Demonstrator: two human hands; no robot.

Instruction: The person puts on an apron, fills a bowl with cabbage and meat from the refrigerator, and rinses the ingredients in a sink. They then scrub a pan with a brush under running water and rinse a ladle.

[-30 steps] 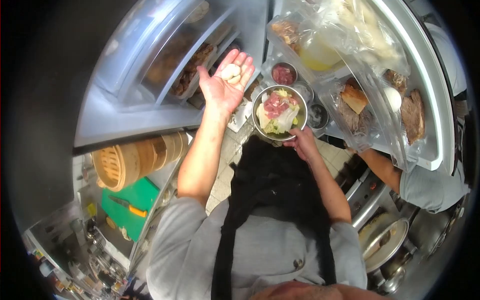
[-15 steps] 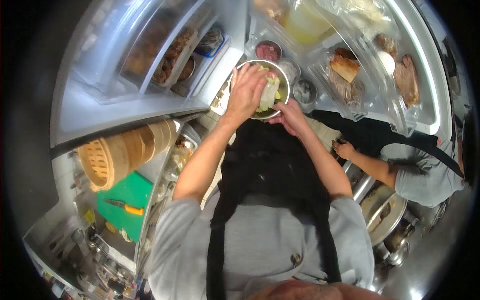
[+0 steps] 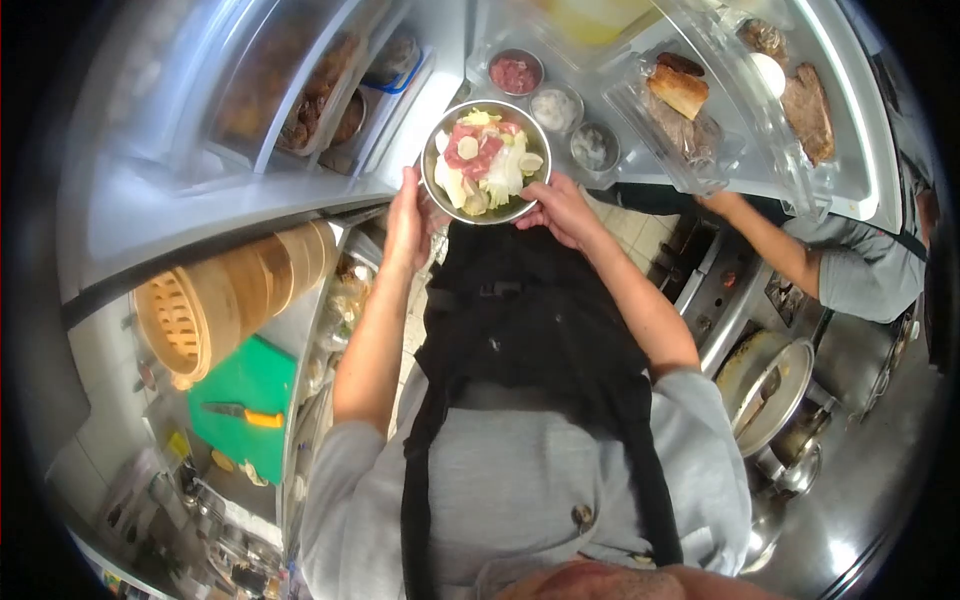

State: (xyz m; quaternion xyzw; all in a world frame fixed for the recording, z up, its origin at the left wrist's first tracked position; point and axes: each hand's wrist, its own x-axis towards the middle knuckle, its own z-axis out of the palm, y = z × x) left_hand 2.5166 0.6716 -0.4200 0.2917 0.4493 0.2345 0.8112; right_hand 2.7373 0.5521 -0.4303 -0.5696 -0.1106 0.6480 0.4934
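Observation:
A round metal bowl [image 3: 428, 160] is held out in front of my black apron, with pale leafy vegetables [image 3: 506, 178], pink raw meat [image 3: 478, 150] and pale round slices inside. My left hand [image 3: 408, 232] is closed round its left side, fingers partly hidden beneath the rim. On the lower right, my right hand [image 3: 562, 212] grips the edge. Just beyond stand three small metal bowls, one with pink meat [image 3: 515, 73], the others with whitish contents [image 3: 554, 107] [image 3: 594, 147].
Clear bins with meat [image 3: 684, 92] fill the open fridge drawers. At left are bamboo steamers [image 3: 235, 300] and a green board [image 3: 262, 375] with a yellow-handled knife [image 3: 262, 418]. A co-worker's arm [image 3: 765, 240] reaches in at right, above a stove with pans [image 3: 770, 392].
My left hand has come off the food to the bowl's left side. The bowl has moved left, and pink meat and round slices now show on top. The co-worker's arm has moved up.

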